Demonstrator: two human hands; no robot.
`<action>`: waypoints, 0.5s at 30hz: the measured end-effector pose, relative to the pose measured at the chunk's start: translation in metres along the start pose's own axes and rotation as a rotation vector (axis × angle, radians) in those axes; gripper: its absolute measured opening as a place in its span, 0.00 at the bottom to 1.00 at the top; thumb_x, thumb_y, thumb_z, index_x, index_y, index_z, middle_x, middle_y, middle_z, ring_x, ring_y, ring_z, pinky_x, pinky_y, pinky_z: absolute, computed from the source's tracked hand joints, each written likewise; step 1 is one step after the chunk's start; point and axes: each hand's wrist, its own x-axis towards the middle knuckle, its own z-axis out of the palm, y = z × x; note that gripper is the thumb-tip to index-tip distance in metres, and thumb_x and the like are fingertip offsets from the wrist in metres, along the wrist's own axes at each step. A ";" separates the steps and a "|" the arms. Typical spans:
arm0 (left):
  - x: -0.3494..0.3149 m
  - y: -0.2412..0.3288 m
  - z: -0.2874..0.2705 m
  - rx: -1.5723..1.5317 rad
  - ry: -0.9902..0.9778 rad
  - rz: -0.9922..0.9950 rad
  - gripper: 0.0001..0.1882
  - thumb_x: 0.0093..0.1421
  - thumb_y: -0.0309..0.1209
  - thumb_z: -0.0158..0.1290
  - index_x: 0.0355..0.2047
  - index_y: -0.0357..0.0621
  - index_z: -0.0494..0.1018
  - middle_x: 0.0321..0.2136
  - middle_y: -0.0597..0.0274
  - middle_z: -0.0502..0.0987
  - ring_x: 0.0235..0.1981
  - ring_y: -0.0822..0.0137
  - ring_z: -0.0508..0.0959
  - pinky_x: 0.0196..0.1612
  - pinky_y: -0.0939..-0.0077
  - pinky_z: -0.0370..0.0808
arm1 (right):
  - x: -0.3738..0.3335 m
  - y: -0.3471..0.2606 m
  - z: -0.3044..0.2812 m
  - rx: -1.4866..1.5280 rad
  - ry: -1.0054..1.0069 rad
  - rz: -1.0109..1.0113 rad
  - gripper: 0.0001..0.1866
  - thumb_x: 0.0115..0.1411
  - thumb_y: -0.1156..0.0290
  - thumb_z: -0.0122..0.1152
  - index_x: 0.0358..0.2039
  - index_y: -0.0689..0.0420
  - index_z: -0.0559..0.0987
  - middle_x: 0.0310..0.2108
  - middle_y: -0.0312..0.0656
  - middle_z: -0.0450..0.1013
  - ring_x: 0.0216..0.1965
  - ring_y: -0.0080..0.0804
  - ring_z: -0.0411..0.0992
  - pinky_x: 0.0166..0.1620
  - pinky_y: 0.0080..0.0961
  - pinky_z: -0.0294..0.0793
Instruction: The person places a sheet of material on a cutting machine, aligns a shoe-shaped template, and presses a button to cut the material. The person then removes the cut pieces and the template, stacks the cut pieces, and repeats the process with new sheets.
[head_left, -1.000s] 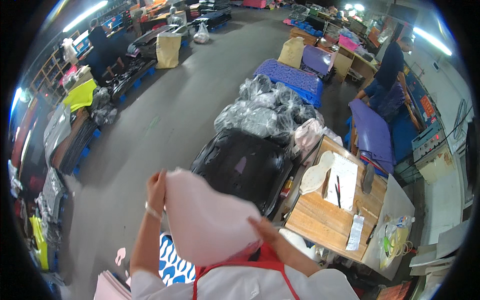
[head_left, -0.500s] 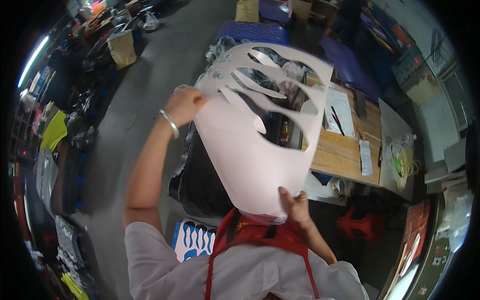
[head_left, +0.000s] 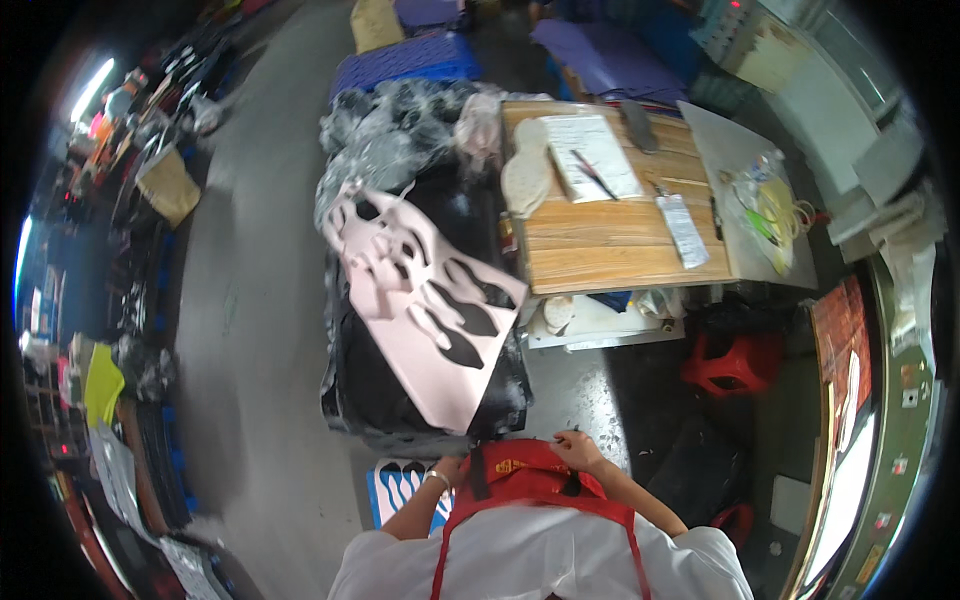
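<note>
A pale pink sheet (head_left: 440, 375) with several curved cut-outs lies slantwise on a black, plastic-wrapped stack (head_left: 375, 385). Its far end is curled and folded over. Neither hand touches the sheet. My left hand (head_left: 450, 468), with a bracelet at the wrist, is low against the left side of my red apron (head_left: 535, 455); its fingers are largely hidden. At the apron's right edge is my right hand (head_left: 575, 450), fingers curled together; what they hold, if anything, I cannot make out. Below the stack, a blue-and-white patterned panel (head_left: 385, 495) shows beside my left forearm.
Right of the stack stands a wooden table (head_left: 610, 250) with papers (head_left: 600, 150), a pen and a pale sole-shaped piece (head_left: 527, 170). Crumpled clear plastic (head_left: 370, 140) covers the stack's far end. A red stool (head_left: 735, 360) stands under the table's right side.
The pink sheet, held up in both hands before, now lies on the black stack, released. Both hands have drawn back to the apron. The view has shifted, showing more of the table.
</note>
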 end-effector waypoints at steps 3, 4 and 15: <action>0.006 0.015 0.022 0.193 -0.063 0.072 0.20 0.58 0.45 0.44 0.37 0.45 0.77 0.40 0.42 0.76 0.45 0.46 0.75 0.48 0.54 0.71 | -0.027 0.055 -0.036 0.074 0.047 0.093 0.19 0.54 0.57 0.61 0.42 0.56 0.79 0.32 0.49 0.78 0.36 0.40 0.77 0.41 0.32 0.75; 0.009 0.022 0.021 0.218 -0.118 0.132 0.20 0.58 0.46 0.44 0.36 0.46 0.78 0.39 0.43 0.76 0.45 0.46 0.75 0.47 0.54 0.71 | -0.044 0.077 -0.048 0.125 0.084 0.147 0.19 0.54 0.56 0.60 0.40 0.55 0.79 0.32 0.48 0.78 0.37 0.42 0.77 0.42 0.34 0.75; 0.174 0.343 0.059 0.102 -0.215 0.267 0.11 0.57 0.34 0.50 0.23 0.40 0.73 0.20 0.51 0.76 0.21 0.56 0.75 0.27 0.63 0.71 | -0.223 0.266 -0.108 0.517 0.647 0.563 0.20 0.54 0.60 0.56 0.45 0.57 0.78 0.43 0.51 0.75 0.48 0.48 0.72 0.52 0.39 0.71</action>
